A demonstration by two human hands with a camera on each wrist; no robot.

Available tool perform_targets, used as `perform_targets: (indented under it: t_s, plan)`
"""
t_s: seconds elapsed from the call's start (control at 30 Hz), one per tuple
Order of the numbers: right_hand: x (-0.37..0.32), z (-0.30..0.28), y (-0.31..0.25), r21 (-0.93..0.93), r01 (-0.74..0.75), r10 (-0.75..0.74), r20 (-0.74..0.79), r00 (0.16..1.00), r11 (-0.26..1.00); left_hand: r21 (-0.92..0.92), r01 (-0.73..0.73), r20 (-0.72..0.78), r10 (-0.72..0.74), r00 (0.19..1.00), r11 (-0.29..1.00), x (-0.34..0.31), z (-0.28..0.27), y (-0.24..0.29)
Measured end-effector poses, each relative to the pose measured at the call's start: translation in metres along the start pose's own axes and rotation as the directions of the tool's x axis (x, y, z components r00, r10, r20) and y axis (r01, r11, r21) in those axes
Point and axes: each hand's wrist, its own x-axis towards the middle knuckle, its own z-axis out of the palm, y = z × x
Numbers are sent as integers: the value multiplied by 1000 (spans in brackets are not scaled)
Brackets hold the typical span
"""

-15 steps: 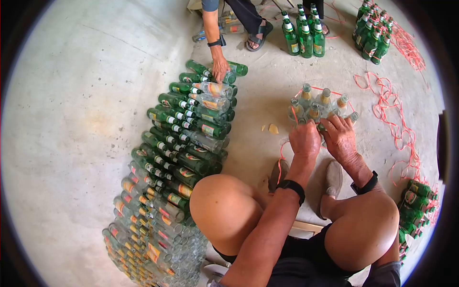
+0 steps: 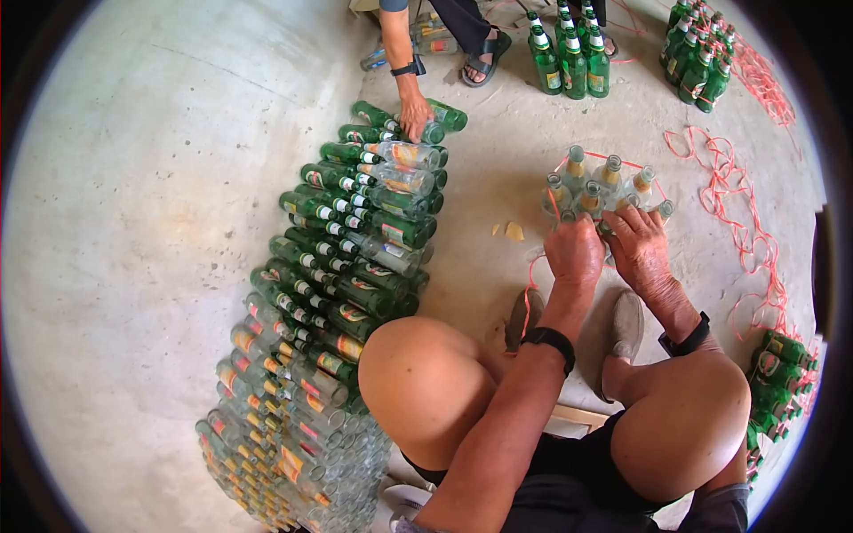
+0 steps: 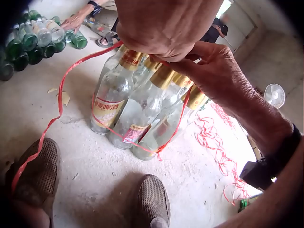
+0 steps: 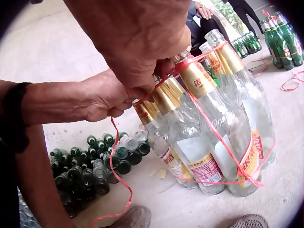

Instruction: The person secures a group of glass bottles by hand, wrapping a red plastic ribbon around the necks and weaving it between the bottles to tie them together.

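The concrete floor point(image 2: 195, 151) carries everything. The largest thing on it is the long stack of bottles point(image 2: 355, 240) lying on their sides, green toward the far end and mostly clear toward the near end. Another person's hand point(image 2: 415, 115) reaches to its far end. Toward the far side of the floor stand a group of green bottles point(image 2: 573, 67) and, farther right, a green bundle point(image 2: 696, 71) with red cord about it. More green bottles point(image 2: 771, 382) lie near the floor's right side.

The clear bottles point(image 3: 114, 90) with gold necks stand upright in a tight cluster, right of the stack and in front of the person's shoes point(image 2: 625, 327). The left hand point(image 2: 576, 253) is curled at the near necks and pinches the red cord point(image 4: 218, 136); the right hand point(image 2: 638, 244) bends over the necks just beside it, its fingers also pinching the cord. The cord runs around the cluster low down, slants up the side and passes about the necks, while a loose length hangs from the hands to the floor. Tangled cord point(image 2: 729, 195) lies right of the cluster. Smallest are the pale scraps point(image 2: 514, 231), left of it.
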Motion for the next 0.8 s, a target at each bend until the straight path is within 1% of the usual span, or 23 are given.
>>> perform_targets:
  t_s: [0.27, 0.47, 0.8]
  plan:
    - [0, 1, -1, 17, -4, 4, 17, 1000, 1000, 5, 9, -2, -9, 1000, 1000, 0, -1, -1]
    - [1, 0, -2, 16, 1, -1, 12, 1000, 1000, -24, 48, 26, -48, 999, 999, 1, -4, 0]
    - [5, -4, -5, 11, 5, -6, 20, 1000, 1000, -28, 51, 30, -50, 998, 998, 1, -7, -2]
